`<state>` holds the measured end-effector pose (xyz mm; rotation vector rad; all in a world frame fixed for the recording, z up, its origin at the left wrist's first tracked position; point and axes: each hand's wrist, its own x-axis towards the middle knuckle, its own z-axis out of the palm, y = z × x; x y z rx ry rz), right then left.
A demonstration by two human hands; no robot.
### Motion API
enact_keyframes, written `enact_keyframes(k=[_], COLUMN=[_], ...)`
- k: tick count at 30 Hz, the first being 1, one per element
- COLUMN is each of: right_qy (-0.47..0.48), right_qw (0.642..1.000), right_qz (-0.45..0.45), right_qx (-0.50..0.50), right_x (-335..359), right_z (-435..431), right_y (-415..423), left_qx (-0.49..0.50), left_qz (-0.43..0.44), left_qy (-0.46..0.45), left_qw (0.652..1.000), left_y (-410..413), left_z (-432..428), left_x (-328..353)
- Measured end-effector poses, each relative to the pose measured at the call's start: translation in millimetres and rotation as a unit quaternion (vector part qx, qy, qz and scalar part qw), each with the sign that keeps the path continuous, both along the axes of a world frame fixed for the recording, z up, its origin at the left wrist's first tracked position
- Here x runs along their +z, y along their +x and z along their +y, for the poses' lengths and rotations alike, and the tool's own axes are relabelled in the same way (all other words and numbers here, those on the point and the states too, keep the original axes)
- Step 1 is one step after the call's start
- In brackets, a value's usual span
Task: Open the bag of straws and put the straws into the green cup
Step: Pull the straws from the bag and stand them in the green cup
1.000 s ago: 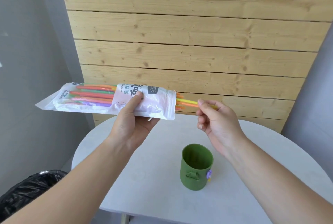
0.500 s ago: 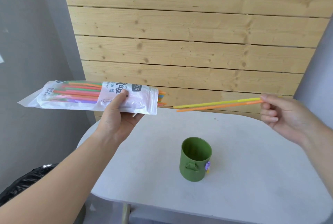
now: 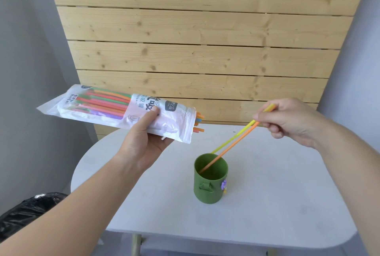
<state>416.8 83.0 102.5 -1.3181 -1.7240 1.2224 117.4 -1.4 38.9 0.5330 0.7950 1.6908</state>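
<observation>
We see green cup [image 3: 210,178] upright on counter [image 3: 277,204]. Our right hand [image 3: 292,121], up and right of cup, pinches yellow straw [image 3: 233,137] and orange straw [image 3: 230,148]; lower ends dip inside cup. Our left hand [image 3: 144,142], up and left of cup, grips bag of straws [image 3: 115,111], open end toward cup.

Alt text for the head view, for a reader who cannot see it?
The right hand lowers two straws, yellow and orange, into a green cup on a white table. The left hand holds the opened bag of straws alongside.
</observation>
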Motion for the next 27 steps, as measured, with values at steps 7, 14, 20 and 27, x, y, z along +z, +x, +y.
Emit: enact_keyframes(k=[7, 14, 20, 27], right_qy=[0.094, 0.079, 0.05, 0.02], right_qw=[0.994, 0.996, 0.997, 1.0], right_qz=[0.032, 0.043, -0.042, 0.0], right_qx=[-0.039, -0.002, 0.036, 0.016], right_x=[28, 42, 33, -5], right_z=[-4, -4, -1, 12], right_y=[0, 26, 19, -39], left_qx=[0.006, 0.006, -0.002, -0.011], left_qz=[-0.008, -0.009, -0.002, -0.005], left_qy=[0.001, -0.003, -0.001, 0.004], left_qw=[1.0, 1.0, 1.0, 1.0], left_y=[-4, -6, 0, 3], left_z=[-3, -4, -3, -3], left_x=[2, 0, 0, 2])
